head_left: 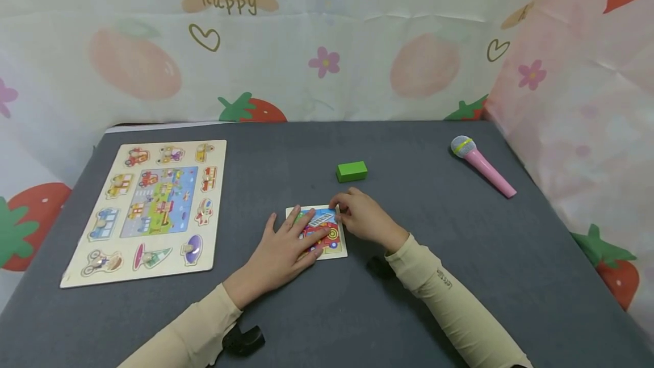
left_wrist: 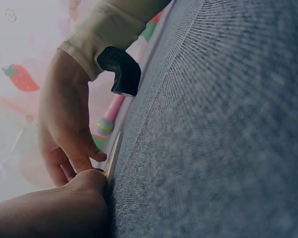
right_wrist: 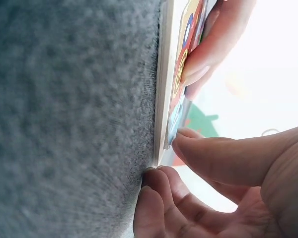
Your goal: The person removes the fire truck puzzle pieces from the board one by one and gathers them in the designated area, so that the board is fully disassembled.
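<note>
A small wooden picture puzzle [head_left: 334, 250] with a red fire truck on it lies on the table in the middle. Spread fingers of my left hand [head_left: 278, 257] rest on top of its picture. My right hand [head_left: 370, 220] is at its far right corner, fingers bent. In the right wrist view, the right thumb [right_wrist: 213, 153] touches the picture's edge near the corner, and curled fingers [right_wrist: 176, 210] sit at the board's end by the cloth. Much of the picture is hidden under the left hand. The left wrist view shows the board [left_wrist: 113, 156] edge-on, flat on the cloth.
A green block [head_left: 351, 172] lies just beyond the puzzle. At the left is a large peg board [head_left: 217, 209] with vehicle pieces around a picture. A pink toy microphone [head_left: 482, 166] lies at the back right. Strawberry-print cloth [head_left: 327, 27] hangs behind the grey table.
</note>
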A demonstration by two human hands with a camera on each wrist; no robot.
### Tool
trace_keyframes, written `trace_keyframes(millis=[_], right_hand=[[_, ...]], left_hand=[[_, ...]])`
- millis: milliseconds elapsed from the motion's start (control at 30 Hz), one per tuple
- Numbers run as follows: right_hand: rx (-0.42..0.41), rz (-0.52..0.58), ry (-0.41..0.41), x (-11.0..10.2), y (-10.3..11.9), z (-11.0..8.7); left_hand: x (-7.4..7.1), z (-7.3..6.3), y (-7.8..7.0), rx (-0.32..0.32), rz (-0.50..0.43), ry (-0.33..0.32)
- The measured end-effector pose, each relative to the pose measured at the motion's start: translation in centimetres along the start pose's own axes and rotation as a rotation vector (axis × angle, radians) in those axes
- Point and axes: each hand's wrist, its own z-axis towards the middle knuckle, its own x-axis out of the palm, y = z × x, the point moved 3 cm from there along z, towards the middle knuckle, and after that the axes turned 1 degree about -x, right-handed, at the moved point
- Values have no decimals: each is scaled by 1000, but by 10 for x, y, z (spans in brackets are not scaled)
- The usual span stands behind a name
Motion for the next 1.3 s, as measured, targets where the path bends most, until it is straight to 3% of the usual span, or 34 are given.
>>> trace_keyframes(millis=[333, 567, 933, 1300], right_hand=[[13, 26, -9, -3, -1, 4], [18, 40, 13, -3, -2, 6], [41, 102, 63, -7, -5, 22], [-14, 131, 92, -18, -18, 17]], left_hand=[[-1, 5, 4, -7, -13, -3], [0, 7, 3, 24, -56, -11], [2, 9, 8, 21, -57, -13], [4, 1, 8, 14, -76, -28]])
